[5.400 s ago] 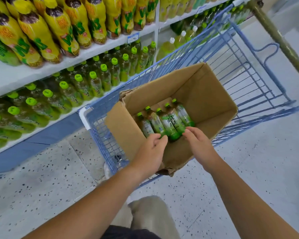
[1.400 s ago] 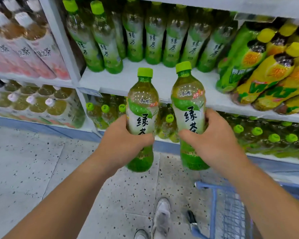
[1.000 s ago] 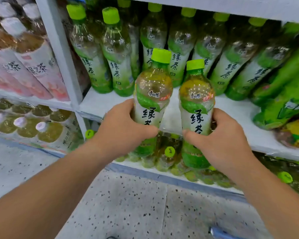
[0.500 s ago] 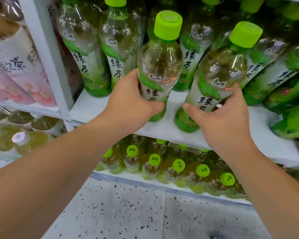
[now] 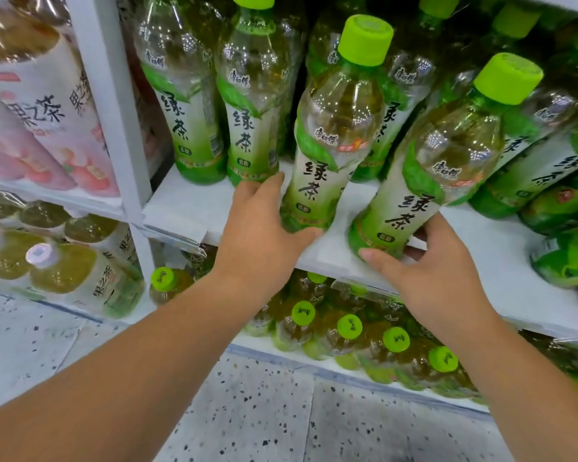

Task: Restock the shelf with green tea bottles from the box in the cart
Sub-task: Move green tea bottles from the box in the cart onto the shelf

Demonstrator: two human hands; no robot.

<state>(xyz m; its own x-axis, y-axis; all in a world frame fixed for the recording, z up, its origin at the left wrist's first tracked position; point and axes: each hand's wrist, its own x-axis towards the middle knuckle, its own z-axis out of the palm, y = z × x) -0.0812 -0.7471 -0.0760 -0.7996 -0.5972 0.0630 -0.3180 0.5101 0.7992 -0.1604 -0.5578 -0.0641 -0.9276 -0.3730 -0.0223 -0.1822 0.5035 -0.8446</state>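
Two green tea bottles with lime caps rest on the white shelf, in front of a row of the same bottles. My left hand wraps the base of the left bottle, which stands nearly upright. My right hand holds the base of the right bottle, which leans to the right with its bottom on the shelf. The cart and the box are out of view.
A white upright post divides this bay from pink-labelled bottles on the left. Darker green bottles lie at the right. The lower shelf holds several green-capped bottles. Speckled floor lies below.
Both bottles have gone further onto the shelf and lower, and both hands have slid down to the bottles' bases. The view has moved closer to the shelf.
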